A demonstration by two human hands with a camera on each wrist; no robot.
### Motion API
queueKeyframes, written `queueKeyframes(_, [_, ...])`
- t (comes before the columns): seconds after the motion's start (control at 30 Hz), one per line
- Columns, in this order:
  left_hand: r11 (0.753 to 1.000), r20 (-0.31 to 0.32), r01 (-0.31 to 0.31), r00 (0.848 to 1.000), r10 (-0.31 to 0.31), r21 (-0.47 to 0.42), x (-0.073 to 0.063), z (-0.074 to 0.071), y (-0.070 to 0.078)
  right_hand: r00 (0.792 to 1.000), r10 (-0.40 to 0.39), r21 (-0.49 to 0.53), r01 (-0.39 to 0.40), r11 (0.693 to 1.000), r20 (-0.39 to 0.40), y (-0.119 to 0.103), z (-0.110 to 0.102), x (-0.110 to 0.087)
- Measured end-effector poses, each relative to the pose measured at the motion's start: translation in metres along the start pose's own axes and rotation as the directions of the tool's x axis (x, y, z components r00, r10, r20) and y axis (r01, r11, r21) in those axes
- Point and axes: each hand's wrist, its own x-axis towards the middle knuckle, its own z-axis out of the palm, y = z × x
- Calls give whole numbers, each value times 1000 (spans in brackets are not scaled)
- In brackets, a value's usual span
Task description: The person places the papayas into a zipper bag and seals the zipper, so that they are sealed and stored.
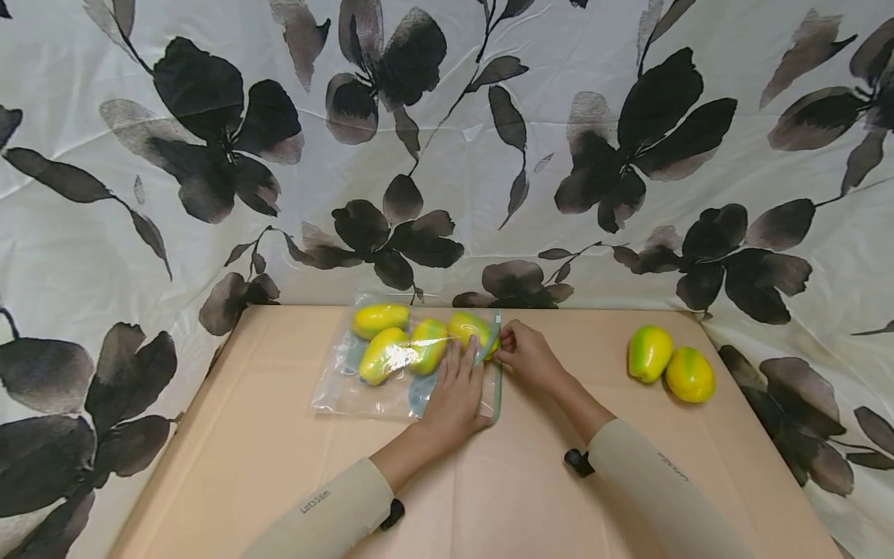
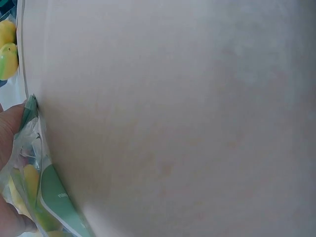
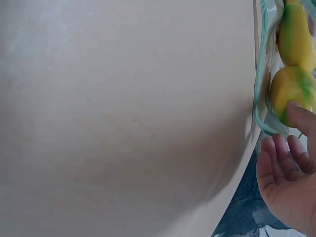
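Observation:
A clear zip bag (image 1: pixel 391 402) lies on the cardboard in the head view, with several yellow-green mangoes (image 1: pixel 383 355) inside. My left hand (image 1: pixel 455 392) rests on the bag beside its green-edged mouth, fingers extended. In the left wrist view, the thumb (image 2: pixel 10 131) touches the bag's green edge. At the mouth's far end is my right hand (image 1: pixel 532 355), its fingers loosely bent. The right wrist view has the right thumb (image 3: pixel 300 116) against the mango nearest the mouth (image 3: pixel 291 89), while the other fingers stand apart from the thumb.
Two more mangoes (image 1: pixel 649 354) sit together on the cardboard sheet (image 1: pixel 559 505), near its right edge. Behind the sheet hangs a white cloth (image 1: pixel 489 178) with dark flowers, which also spreads along both sides.

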Motion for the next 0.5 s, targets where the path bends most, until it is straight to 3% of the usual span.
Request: queueKeyframes(0.5, [1000, 15, 11, 1000, -11, -13, 1, 0, 1, 998, 54, -33, -53, 998, 21, 7, -13, -14])
